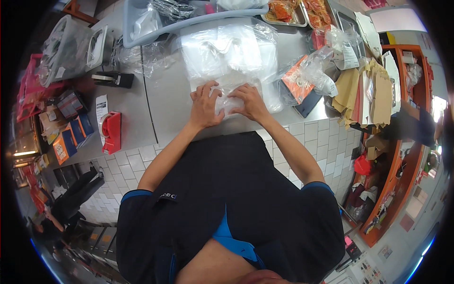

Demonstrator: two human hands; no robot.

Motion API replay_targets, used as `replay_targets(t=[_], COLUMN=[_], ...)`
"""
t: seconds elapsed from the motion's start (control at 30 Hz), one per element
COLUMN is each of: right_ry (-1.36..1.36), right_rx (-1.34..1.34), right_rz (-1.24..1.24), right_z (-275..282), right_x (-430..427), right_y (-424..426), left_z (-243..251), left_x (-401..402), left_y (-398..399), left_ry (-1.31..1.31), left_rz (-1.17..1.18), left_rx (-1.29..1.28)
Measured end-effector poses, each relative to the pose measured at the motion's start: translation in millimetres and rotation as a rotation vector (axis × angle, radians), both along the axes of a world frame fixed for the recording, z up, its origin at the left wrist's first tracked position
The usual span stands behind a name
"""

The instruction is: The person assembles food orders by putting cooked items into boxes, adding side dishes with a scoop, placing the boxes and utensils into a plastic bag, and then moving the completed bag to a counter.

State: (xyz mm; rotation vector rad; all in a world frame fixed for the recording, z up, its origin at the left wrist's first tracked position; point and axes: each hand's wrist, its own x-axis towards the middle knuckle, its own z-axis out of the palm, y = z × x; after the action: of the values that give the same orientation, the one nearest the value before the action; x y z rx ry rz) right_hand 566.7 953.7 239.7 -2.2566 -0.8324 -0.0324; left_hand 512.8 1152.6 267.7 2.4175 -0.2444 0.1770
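Observation:
A large pile of clear plastic bags lies on the steel table before me. At its near edge my left hand rests with curled fingers on the plastic. Just to the right, my right hand also touches the clear film, its fingers bent towards the left hand. Whether either hand pinches the film cannot be told. Both hands are close together but apart, near the front edge of the steel table.
Behind the pile stands a grey-blue plastic tub. Left are a black tape dispenser and a red tape dispenser. Right lie an orange packet, a dark phone and cardboard pieces. People stand at both far sides.

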Motion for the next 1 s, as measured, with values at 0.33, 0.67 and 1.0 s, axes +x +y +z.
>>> replay_targets(t=[0.33, 0.67, 1.0], right_ry=[0.358, 0.328, 0.736], right_rx=[0.418, 1.306, 1.361], right_rz=[-0.186, -0.495, -0.465], right_z=[47, 268, 246], right_x=[-4, -17, 6], right_y=[3, -55, -14], left_z=[-6, 38, 147], left_x=[-2, -4, -79], left_y=[-7, -20, 92], left_ry=[-0.007, 0.222, 0.536], left_rz=[0.174, 0.185, -0.224], left_rx=[0.144, 0.06, -0.592])
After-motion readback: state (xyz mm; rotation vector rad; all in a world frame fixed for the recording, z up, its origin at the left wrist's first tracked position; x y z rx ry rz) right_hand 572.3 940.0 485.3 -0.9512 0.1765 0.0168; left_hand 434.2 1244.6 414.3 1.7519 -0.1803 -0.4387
